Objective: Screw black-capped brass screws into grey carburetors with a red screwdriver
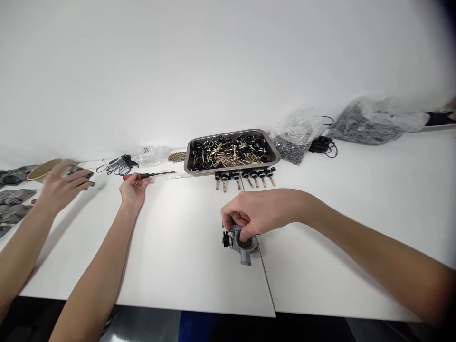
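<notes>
My left hand [132,194] is closed around the red handle of a screwdriver [164,173], its dark shaft pointing right. My right hand [251,213] is over a grey metal carburetor [245,259] on the table, gripping its upper edge, with the thumb at the round bore. A black fitting [226,239] sticks out of the carburetor's left side. Above my right hand lies a row of several black-topped parts with brass stems [255,180]. Behind them a metal tray [277,159] is filled with many more such parts.
At far left a co-worker's hand [62,187] holds a grey part by a beige bowl [39,173], near grey castings [14,213]. Small brass pieces [177,156], black rings [124,164] and plastic bags [377,123] line the wall. A seam [267,275] crosses the white table.
</notes>
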Motion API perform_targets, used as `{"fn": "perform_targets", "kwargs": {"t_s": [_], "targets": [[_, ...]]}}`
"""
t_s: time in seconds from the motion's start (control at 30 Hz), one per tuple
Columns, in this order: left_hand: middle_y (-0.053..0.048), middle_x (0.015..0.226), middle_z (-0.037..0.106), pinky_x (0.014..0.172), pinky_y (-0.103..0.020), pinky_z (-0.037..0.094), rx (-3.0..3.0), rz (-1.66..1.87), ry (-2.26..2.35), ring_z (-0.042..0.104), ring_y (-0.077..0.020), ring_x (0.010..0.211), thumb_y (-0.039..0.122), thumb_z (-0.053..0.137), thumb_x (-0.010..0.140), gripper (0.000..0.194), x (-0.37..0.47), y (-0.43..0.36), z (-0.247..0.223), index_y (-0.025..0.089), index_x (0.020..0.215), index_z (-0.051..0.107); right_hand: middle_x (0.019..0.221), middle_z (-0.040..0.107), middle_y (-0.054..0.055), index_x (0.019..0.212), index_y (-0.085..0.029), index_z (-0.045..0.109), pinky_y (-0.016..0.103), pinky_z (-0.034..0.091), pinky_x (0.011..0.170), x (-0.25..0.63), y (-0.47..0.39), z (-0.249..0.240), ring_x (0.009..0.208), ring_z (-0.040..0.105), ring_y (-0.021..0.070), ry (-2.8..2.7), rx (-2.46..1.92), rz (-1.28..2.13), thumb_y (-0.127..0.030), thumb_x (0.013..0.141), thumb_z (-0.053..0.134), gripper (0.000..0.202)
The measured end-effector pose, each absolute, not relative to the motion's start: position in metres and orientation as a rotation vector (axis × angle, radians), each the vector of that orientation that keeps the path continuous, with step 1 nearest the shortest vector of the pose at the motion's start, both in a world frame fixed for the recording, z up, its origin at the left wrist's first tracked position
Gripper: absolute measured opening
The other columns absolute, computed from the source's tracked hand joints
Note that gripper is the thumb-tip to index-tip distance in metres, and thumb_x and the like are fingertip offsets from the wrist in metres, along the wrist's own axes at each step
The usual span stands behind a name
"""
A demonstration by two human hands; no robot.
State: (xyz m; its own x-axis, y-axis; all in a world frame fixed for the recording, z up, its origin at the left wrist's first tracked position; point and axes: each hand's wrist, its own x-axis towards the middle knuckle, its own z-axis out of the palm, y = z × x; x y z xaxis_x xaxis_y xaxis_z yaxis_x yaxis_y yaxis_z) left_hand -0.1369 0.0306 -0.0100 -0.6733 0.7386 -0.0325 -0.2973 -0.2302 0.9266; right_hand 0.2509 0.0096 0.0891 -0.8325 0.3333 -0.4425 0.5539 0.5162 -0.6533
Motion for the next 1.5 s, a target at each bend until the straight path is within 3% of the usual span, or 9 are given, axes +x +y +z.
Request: {"fn": "perform_targets", "kwargs": {"t_s": [0.3, 0.47, 0.57, 0.77, 0.93, 1.5], "targets": [[-0.003, 0.061, 0.052, 0.065, -0.032, 0.056, 0.529, 1.905, 1.273, 0.063, -0.0186, 0.072, 0.008, 0.05, 0.083, 0.017, -0.135, 0.025, -0.004, 0.017, 0.069, 0.052, 0.075, 0.057, -0.002, 0.099, -0.022, 0.066, 0.023, 0.035, 0.053, 0.252, 0.014, 0.09, 0.062, 0.053, 0.0105, 2.467, 0.702, -1.253, -0.027, 0.074, 0.068, 0.025], [-0.003, 0.07, 0.057, 0.067, -0.033, 0.057, 0.586, 1.878, 1.144, 0.061, -0.0163, 0.07, 0.009, 0.057, 0.075, 0.011, -0.119, 0.015, 0.014, 0.018, 0.07, 0.054, 0.095, 0.064, 0.002, 0.111, -0.023, 0.061, 0.024, 0.04, 0.06, 0.248, 0.016, 0.089, 0.07, 0.059, 0.0121, 2.556, 0.777, -1.352, -0.048, 0.083, 0.064, 0.038], [-0.002, 0.077, 0.06, 0.065, -0.03, 0.056, 0.64, 1.854, 1.064, 0.059, -0.0136, 0.07, 0.009, 0.06, 0.072, 0.014, -0.1, 0.008, 0.027, 0.02, 0.069, 0.053, 0.096, 0.064, 0.003, 0.112, -0.023, 0.06, 0.024, 0.038, 0.062, 0.242, 0.013, 0.081, 0.076, 0.058, 0.0134, 2.718, 1.018, -1.37, -0.055, 0.087, 0.058, 0.041], [-0.004, 0.079, 0.062, 0.054, -0.031, 0.051, 0.711, 1.677, 1.006, 0.06, -0.0178, 0.073, 0.01, 0.063, 0.074, 0.015, -0.063, 0.0, 0.032, 0.021, 0.066, 0.057, 0.093, 0.063, 0.0, 0.114, -0.024, 0.057, 0.025, 0.037, 0.067, 0.231, 0.004, 0.063, 0.077, 0.057, 0.0134, 2.847, 1.205, -1.392, -0.046, 0.088, 0.059, 0.034], [-0.007, 0.08, 0.064, 0.056, -0.031, 0.054, 0.755, 1.526, 0.994, 0.062, -0.0193, 0.072, 0.014, 0.061, 0.078, 0.009, -0.05, -0.001, 0.024, 0.019, 0.071, 0.059, 0.091, 0.063, 0.001, 0.112, -0.023, 0.058, 0.025, 0.034, 0.069, 0.226, 0.004, 0.056, 0.085, 0.057, 0.0157, 2.879, 1.318, -1.269, -0.041, 0.086, 0.062, 0.032], [-0.007, 0.081, 0.061, 0.055, -0.029, 0.054, 0.766, 1.469, 0.897, 0.064, -0.0192, 0.073, 0.012, 0.057, 0.082, 0.009, -0.044, -0.004, 0.022, 0.016, 0.075, 0.061, 0.077, 0.057, -0.002, 0.088, -0.02, 0.062, 0.024, 0.032, 0.063, 0.22, 0.007, 0.044, 0.069, 0.05, 0.01, 2.956, 1.324, -1.261, -0.038, 0.088, 0.06, 0.018]]}}
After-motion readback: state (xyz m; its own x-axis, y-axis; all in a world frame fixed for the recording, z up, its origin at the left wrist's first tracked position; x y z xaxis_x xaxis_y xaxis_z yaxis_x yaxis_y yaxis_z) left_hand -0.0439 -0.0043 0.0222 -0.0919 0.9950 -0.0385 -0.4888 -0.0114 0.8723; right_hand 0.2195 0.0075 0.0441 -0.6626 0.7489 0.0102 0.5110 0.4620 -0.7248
